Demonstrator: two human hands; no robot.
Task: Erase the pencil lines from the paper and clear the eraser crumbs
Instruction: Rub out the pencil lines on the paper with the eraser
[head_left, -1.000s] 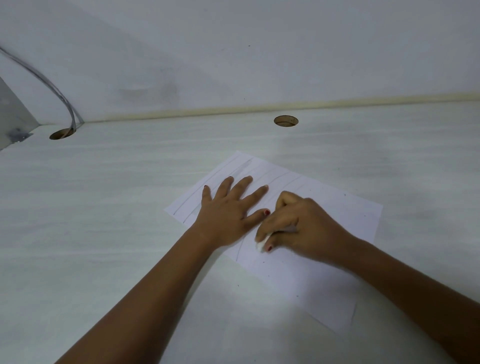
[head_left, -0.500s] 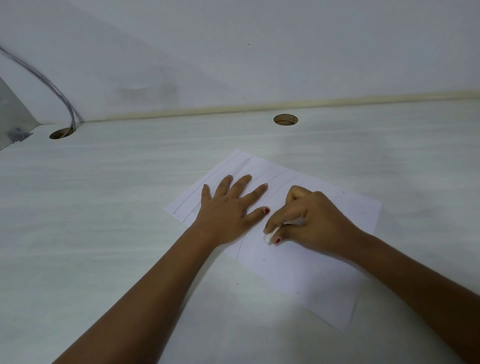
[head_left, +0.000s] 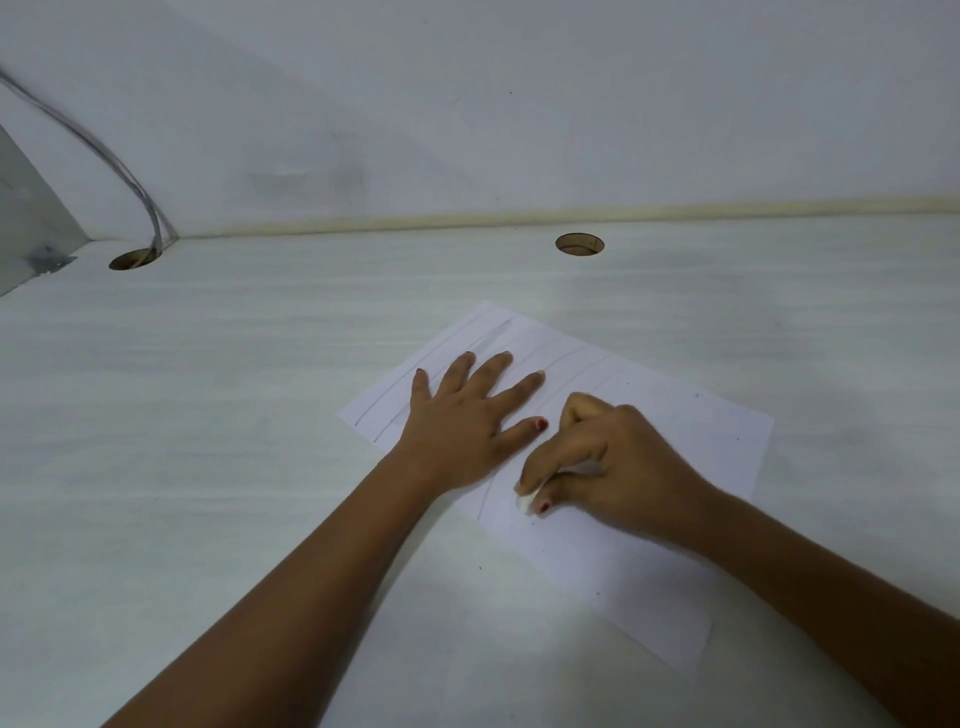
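While left hand (head_left: 457, 431) flattens paper (head_left: 701, 431), right hand (head_left: 613, 457) grips eraser (head_left: 525, 501), desk hole (head_left: 580, 244) beyond.

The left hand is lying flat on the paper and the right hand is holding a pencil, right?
Not quite. The left hand does lie flat on the paper, but the right hand pinches a small white eraser, not a pencil. The head view shows it.

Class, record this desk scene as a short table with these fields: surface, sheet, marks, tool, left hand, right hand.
Surface: pale wood-grain desk
Sheet: white rectangular paper, lying flat on the desk
Marks: faint grey pencil lines, several unerased
Tool: small white eraser, tip on the paper
Left hand: flat on the paper, fingers spread
Right hand: pinches the eraser
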